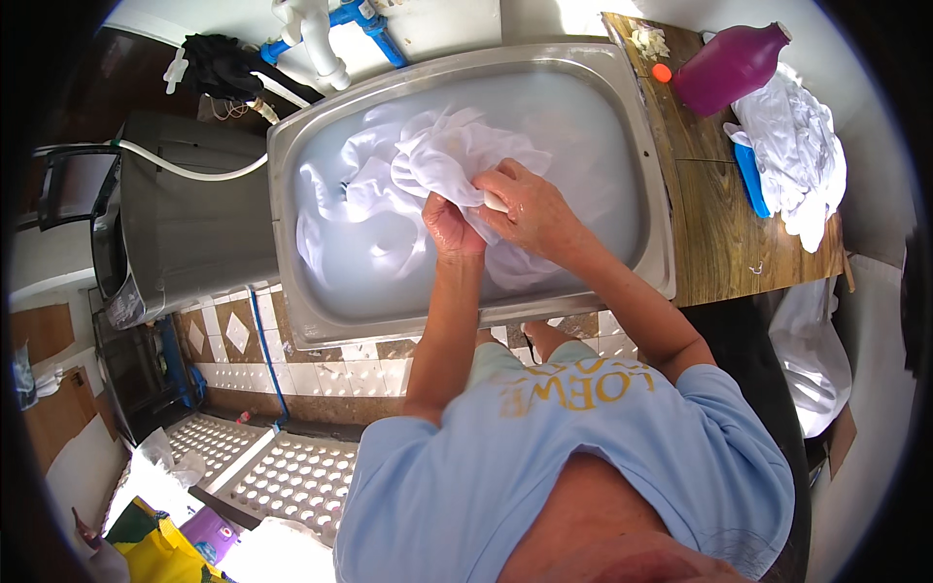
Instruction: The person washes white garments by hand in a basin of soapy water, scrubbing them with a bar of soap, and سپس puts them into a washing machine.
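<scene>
A white cloth (439, 163) lies bunched in cloudy water inside a stainless steel sink (282, 228), part of it raised above the surface and part spread under it. My left hand (453, 229) is closed on a fold of this cloth near the sink's middle. Just to its right, my right hand (533, 209) grips a small white bar (496, 201), which looks like soap, against the cloth. The bar is mostly covered by my fingers. Both hands are wet and close together.
On the wooden counter (714, 228) at right are a purple bottle (731, 68), an orange cap (662, 73) and a pile of white clothes (792, 141) over something blue. A grey washing machine (199, 219) stands left, with a white hose (194, 176). Pipes (316, 44) run behind the sink.
</scene>
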### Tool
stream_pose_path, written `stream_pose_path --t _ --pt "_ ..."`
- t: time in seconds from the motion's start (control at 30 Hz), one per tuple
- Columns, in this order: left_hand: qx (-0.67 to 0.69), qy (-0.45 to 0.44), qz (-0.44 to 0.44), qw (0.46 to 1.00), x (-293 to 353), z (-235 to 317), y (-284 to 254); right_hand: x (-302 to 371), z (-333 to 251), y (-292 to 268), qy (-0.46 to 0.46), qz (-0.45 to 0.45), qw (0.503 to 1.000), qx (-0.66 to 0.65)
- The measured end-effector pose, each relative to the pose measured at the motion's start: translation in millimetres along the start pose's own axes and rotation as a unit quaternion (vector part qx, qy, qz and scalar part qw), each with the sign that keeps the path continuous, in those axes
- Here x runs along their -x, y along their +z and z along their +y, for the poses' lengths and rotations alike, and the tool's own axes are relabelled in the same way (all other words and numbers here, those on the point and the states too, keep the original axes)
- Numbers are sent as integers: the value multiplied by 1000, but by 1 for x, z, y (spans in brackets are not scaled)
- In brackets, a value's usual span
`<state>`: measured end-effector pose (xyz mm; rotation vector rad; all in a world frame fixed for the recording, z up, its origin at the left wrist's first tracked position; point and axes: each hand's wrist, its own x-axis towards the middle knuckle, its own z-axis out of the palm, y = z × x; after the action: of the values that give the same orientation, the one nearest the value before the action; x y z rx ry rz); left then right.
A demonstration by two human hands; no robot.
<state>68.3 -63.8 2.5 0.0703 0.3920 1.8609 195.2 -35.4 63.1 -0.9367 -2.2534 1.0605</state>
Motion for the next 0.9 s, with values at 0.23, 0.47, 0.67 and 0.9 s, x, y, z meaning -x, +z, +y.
stream_pose_path --t 0.23,0.47,0.67,0.9 --pt "-58 -17 32 998 -4 -5 -32 -6 15 -11 -31 88 968 -231" --pt "-87 39 -166 981 -39 4 -38 17 -12 -5 -108 -7 987 -119" --pt "23 -23 -236 971 -43 21 -32 10 33 -11 76 -33 934 -347" --pt "-382 111 -32 917 -34 17 -9 -42 118 -62 280 105 678 -672"
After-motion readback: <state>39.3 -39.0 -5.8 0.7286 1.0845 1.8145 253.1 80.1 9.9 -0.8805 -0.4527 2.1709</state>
